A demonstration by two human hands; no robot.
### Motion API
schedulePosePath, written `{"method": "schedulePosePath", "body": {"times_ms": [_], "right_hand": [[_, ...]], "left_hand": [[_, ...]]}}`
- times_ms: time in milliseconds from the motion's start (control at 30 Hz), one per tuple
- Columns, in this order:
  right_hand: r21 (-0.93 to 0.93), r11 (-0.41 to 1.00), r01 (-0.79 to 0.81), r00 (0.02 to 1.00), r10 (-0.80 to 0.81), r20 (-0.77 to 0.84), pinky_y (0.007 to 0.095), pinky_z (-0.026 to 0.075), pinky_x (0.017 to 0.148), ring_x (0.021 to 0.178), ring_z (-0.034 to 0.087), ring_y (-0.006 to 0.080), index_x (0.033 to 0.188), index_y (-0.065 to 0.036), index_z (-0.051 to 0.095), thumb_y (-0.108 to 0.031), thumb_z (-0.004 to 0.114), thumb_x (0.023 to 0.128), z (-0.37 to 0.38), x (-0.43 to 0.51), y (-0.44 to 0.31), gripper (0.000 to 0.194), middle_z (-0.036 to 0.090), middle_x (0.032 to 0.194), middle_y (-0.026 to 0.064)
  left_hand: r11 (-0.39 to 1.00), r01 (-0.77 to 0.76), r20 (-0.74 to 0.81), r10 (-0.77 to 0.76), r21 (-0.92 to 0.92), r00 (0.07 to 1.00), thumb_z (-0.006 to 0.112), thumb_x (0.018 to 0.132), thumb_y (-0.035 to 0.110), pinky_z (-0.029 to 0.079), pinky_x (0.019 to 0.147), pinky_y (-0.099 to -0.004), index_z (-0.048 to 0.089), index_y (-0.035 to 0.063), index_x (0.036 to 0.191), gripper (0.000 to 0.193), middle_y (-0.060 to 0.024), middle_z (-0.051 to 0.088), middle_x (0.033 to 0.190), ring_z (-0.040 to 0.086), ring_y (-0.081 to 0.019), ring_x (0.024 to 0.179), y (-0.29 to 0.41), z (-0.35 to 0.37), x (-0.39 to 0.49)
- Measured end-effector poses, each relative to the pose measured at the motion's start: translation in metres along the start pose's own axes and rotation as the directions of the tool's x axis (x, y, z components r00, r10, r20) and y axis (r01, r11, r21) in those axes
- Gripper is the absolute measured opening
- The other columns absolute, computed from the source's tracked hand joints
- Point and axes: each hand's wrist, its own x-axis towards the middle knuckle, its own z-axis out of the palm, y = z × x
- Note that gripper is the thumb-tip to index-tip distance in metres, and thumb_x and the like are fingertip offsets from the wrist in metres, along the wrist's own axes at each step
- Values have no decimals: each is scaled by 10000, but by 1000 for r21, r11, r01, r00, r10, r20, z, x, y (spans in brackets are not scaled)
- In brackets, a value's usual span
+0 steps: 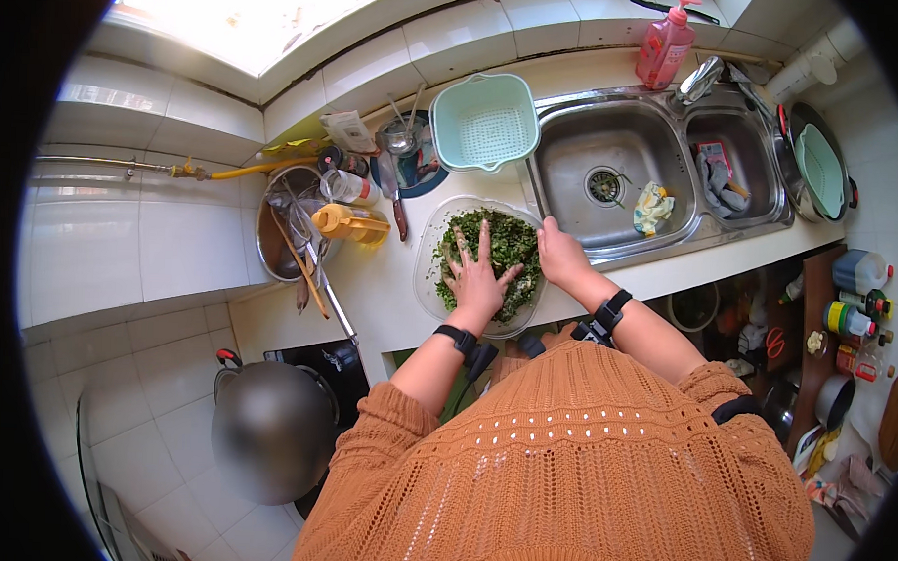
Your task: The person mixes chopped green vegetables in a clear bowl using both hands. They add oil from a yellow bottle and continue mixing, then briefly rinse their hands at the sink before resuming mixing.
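On the pale counter stands a wide translucent bowl [428,280] filled with chopped green leaves [499,234], whitish bits showing among them. My left hand [481,280] lies on the greens with fingers spread, and bits cling to the fingers. At the bowl's right rim, my right hand [561,252] grips the edge, its thumb on top; the fingers beneath are partly hidden. A light green colander [486,130] sits just behind the bowl. Left of the bowl lies a knife [399,212] with a brown handle.
A double steel sink [613,242] is at the right, holding a crumpled wrapper [653,207] and a grey cloth [712,184]. At the left stand a yellow-capped bottle [351,225], a glass jar [348,187] and a steel pot [266,237] with utensils. A pink pump bottle [663,50] stands behind the sink.
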Motion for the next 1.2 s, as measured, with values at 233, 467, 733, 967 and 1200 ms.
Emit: {"method": "schedulePosePath", "body": {"times_ms": [233, 467, 733, 967, 1200], "right_hand": [[27, 1000, 5, 998, -3, -69, 673, 465, 722, 804, 629, 581, 1117, -37, 402, -248, 410, 1112, 6, -2, -2, 211, 663, 798, 340], [-2, 1000, 22, 999, -22, -48, 682, 453, 726, 810, 625, 584, 1098, -34, 394, -247, 410, 1111, 3, 2, 0, 214, 660, 797, 341], [369, 749, -550, 774, 291, 563, 530, 600, 552, 686, 737, 428, 1093, 80, 490, -329, 415, 1115, -9, -14, 1, 417, 709, 781, 275], [123, 992, -39, 987, 19, 162, 546, 571, 721, 803, 698, 492, 1055, 47, 650, -398, 397, 1118, -22, -4, -4, 516, 706, 852, 305], [12, 998, 60, 996, -59, -62, 603, 495, 753, 839, 639, 521, 982, -26, 625, -361, 400, 1125, 17, -7, -10, 428, 689, 865, 276]], "left_hand": [[996, -88, 40, 88, 14, 995, 656, 997, 237, 528, 993, -593, 411, 182, 1488, 551, -268, 515, 1471, 562, -499, 1285, -13, 20, 36], [976, -191, 157, 174, 105, 972, 565, 983, 139, 598, 768, -538, 501, 55, 1310, 344, -187, 742, 934, 740, -422, 859, -21, 15, 54], [975, -220, 292, 219, -32, 931, 751, 861, 292, 214, 1171, -711, 490, 208, 1544, 735, -170, 431, 1593, 401, -440, 1454, -33, -25, 28], [982, 35, 153, -7, -184, 988, 668, 949, 520, 208, 1167, -724, 313, 155, 1633, 853, -168, 361, 1659, 389, -464, 1477, -15, -16, 0], [982, -153, 73, 146, 114, 987, 592, 1014, 339, 253, 1105, -792, 391, 236, 1555, 587, -204, 380, 1641, 468, -494, 1400, 17, 25, 10]]}}
